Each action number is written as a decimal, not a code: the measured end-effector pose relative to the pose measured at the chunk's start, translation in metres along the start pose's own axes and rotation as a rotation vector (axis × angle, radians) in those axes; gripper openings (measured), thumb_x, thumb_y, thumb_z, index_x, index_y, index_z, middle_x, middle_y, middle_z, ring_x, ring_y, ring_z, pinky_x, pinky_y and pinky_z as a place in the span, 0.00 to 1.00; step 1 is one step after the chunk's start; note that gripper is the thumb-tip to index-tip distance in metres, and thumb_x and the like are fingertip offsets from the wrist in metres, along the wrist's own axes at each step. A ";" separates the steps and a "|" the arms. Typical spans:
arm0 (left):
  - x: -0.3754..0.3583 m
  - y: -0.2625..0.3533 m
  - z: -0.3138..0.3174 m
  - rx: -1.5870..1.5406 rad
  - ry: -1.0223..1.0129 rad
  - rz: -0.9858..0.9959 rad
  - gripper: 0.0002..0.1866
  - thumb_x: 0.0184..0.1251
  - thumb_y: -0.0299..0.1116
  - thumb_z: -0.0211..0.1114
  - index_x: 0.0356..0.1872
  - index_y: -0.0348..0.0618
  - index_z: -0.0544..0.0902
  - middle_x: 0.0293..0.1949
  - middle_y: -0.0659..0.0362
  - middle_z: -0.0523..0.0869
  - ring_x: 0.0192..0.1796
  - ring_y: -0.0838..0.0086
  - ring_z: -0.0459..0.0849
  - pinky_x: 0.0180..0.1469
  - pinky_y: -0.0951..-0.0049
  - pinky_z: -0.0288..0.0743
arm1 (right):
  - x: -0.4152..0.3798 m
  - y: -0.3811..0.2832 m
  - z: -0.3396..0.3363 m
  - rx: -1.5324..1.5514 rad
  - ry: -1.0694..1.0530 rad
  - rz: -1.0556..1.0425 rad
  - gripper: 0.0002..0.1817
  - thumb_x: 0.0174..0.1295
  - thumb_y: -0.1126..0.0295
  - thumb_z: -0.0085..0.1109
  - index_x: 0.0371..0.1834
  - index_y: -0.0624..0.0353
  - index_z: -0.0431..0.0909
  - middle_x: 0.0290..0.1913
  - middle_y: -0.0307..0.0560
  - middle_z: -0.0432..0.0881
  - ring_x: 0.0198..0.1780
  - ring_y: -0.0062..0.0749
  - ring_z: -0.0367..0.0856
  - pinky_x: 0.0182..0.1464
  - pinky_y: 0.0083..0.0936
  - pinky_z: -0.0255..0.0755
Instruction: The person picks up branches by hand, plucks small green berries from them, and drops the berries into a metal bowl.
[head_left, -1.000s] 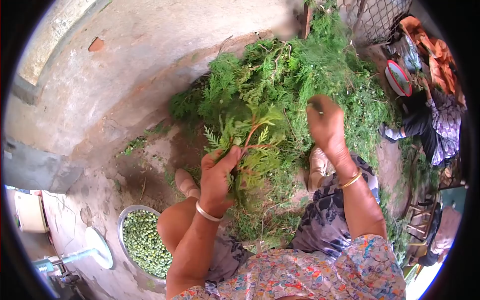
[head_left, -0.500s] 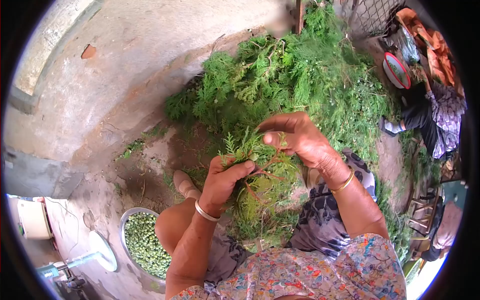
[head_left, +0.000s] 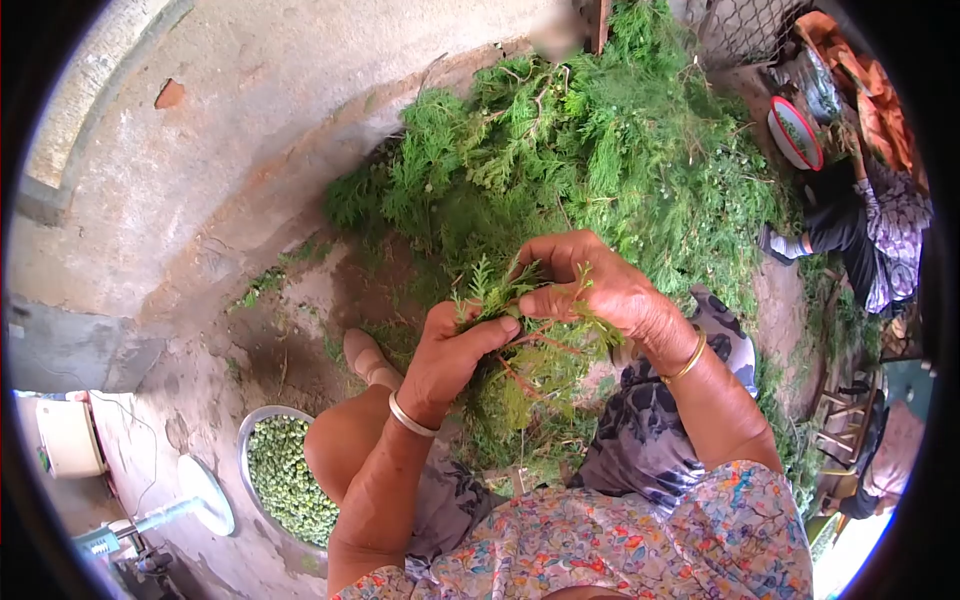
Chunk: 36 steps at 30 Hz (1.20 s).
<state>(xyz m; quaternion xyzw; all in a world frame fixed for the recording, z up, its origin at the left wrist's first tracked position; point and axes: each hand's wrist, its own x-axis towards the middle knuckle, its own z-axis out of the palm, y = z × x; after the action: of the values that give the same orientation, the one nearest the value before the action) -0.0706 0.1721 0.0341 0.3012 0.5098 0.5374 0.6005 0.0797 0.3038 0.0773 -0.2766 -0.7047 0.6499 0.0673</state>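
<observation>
My left hand (head_left: pixel 450 360) is closed around a leafy evergreen branch (head_left: pixel 530 385), its thumb pressed on top. Reddish-brown stems and flat green sprays stick out below and to the right. My right hand (head_left: pixel 595 285) pinches into the foliage, its thumb tip close beside my left thumb. Whatever small piece lies between those fingertips is hidden. Down to the left stands a wide metal basin (head_left: pixel 246 440) holding many small green cones (head_left: pixel 288 480).
A big heap of cut evergreen branches (head_left: pixel 600 150) lies ahead along the wall (head_left: pixel 280 110). A pedestal fan (head_left: pixel 205 495) stands at lower left. On the right, another person (head_left: pixel 890 230) sits near a red-rimmed bowl (head_left: pixel 795 130). A wooden stool (head_left: pixel 845 425) stands lower right.
My right hand has come down and in toward my left thumb, its fingers now at the foliage. My left hand keeps its hold on the branch.
</observation>
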 end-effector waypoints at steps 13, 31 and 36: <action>-0.003 0.011 0.012 -0.091 0.068 -0.042 0.06 0.62 0.28 0.62 0.34 0.35 0.82 0.30 0.63 0.84 0.30 0.83 0.79 0.32 0.83 0.72 | -0.005 0.012 -0.006 -0.214 0.203 -0.216 0.11 0.52 0.75 0.63 0.35 0.71 0.77 0.25 0.46 0.80 0.29 0.25 0.77 0.33 0.26 0.72; 0.003 0.008 0.016 -0.011 0.158 0.155 0.08 0.60 0.25 0.60 0.37 0.33 0.83 0.30 0.66 0.82 0.31 0.85 0.76 0.34 0.81 0.70 | -0.004 0.029 0.018 0.385 0.162 0.081 0.13 0.54 0.69 0.64 0.36 0.68 0.76 0.27 0.43 0.79 0.25 0.19 0.75 0.19 0.13 0.64; 0.006 0.007 0.018 -0.174 0.095 0.037 0.07 0.60 0.25 0.61 0.38 0.33 0.82 0.31 0.63 0.83 0.29 0.82 0.79 0.31 0.81 0.73 | -0.006 0.030 0.016 0.426 0.176 0.064 0.09 0.55 0.72 0.64 0.34 0.68 0.77 0.25 0.38 0.78 0.23 0.15 0.72 0.19 0.15 0.62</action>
<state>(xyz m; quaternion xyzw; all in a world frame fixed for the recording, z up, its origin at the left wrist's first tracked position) -0.0563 0.1829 0.0444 0.2312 0.4834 0.6044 0.5895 0.0865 0.2868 0.0476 -0.3341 -0.5339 0.7591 0.1648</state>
